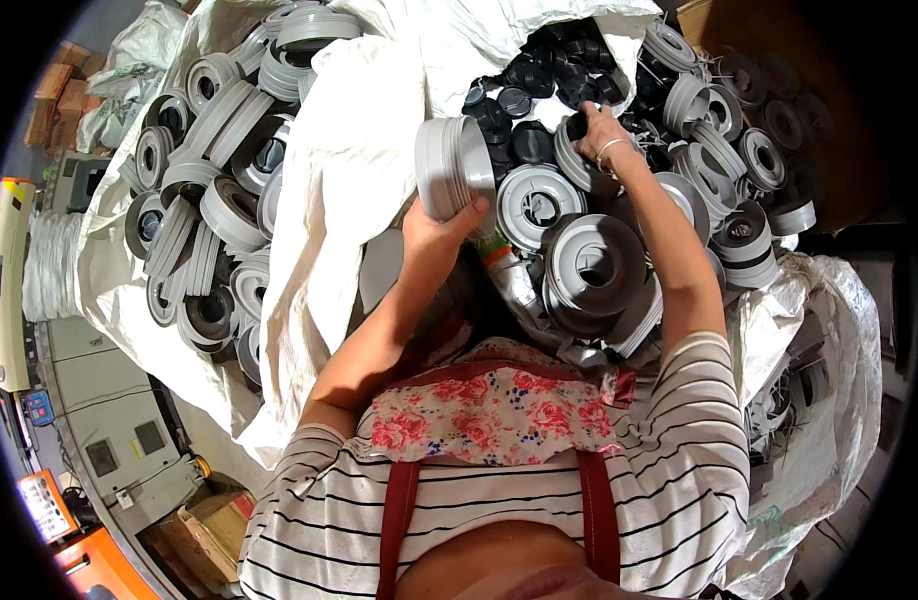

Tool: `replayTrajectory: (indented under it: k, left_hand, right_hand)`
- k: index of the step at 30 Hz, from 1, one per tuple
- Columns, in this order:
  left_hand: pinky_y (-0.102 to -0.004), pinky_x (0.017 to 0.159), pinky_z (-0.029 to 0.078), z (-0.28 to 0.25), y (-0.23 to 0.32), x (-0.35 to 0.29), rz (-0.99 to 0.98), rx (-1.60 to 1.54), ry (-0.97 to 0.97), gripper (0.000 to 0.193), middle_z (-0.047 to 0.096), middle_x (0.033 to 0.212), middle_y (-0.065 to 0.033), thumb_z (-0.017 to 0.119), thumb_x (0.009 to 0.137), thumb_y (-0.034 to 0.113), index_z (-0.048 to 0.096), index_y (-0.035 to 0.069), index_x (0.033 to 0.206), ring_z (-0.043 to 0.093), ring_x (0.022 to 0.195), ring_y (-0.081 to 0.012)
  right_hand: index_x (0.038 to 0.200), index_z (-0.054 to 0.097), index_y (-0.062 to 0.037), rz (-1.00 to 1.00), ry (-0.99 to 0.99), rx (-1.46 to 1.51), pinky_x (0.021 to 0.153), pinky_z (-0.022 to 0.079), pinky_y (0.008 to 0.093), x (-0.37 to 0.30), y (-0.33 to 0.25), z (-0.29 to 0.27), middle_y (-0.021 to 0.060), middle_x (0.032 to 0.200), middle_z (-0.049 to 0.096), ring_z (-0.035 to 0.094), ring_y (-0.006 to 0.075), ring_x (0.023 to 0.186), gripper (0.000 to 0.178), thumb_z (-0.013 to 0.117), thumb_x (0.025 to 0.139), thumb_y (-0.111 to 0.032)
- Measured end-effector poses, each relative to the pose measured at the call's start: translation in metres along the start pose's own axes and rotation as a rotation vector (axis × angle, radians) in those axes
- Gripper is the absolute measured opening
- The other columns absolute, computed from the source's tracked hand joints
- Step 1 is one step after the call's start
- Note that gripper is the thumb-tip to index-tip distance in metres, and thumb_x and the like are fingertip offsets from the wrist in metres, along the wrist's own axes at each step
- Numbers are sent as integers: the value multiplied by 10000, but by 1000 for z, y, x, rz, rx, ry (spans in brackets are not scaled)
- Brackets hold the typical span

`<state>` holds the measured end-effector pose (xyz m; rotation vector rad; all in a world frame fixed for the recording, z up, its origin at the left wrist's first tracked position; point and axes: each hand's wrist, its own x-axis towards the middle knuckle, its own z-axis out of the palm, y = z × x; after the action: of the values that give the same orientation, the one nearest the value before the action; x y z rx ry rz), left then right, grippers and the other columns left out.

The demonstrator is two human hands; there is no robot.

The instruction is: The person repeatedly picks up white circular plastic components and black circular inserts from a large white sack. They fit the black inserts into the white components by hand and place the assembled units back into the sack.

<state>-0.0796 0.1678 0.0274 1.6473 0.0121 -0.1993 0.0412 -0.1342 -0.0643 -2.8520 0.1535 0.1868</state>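
Above the floral apron (494, 415), near the centre of our view, we see the L hand (437, 238) gripping a lt grey ribbed ring (449, 170); the thumb lies across its lower R part, and the other fingers are mostly hidden behind it. Farther out and to R, the R hand (601, 135), w/ a thin bracelet (611, 150) at the wrist, is down at the pile. Its fingers are bent over a tilted grey ring w/ dark centre (567, 158), but we can't tell if they are closed on it. Just L of this hand we find black round caps (532, 142). Btwn the two forearms lie a pale flanged ring (539, 207) and a bigger one w/ round hole (577, 255). On our L, past the folds of a white sack (344, 150), many more grey rings (219, 120) are heaped; on our R stands a translucent bag (839, 390).
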Motion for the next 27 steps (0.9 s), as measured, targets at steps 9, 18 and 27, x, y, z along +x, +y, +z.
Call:
replayTrajectory:
  k: [9, 18, 27]
  left_hand:
    - [-290, 790, 493, 32, 9, -8, -63, -391, -268, 576, 587, 1005, -84, 704, 815, 232, 443, -26, 1258, 584, 915, -157]
    - [-296, 661, 525, 27, 17, -39, -120, -457, -553, 540, 583, 983, -96, 639, 819, 277, 466, -45, 1216, 600, 802, -164]
    - [-268, 619, 511, 16, -6, -33, -131, -341, -666, 338, 627, 846, -66, 612, 870, 295, 592, -17, 999, 601, 713, -120]
  right_hand:
    - [1343, 401, -89, -234, 227, 510, 942, 421, 436, -146, -61, -56, 291, 1145, 430, 511, 457, 1043, 611, 522, 871, -458]
    - [1207, 481, -25, -486, 252, 374, 883, 440, 402, -201, -85, -67, 180, 1029, 482, 499, 376, 981, 672, 765, 621, -189]
    - [1208, 495, -35, -594, 174, 294, 878, 456, 410, -224, -86, -70, 177, 1050, 503, 487, 361, 1020, 647, 770, 640, -178]
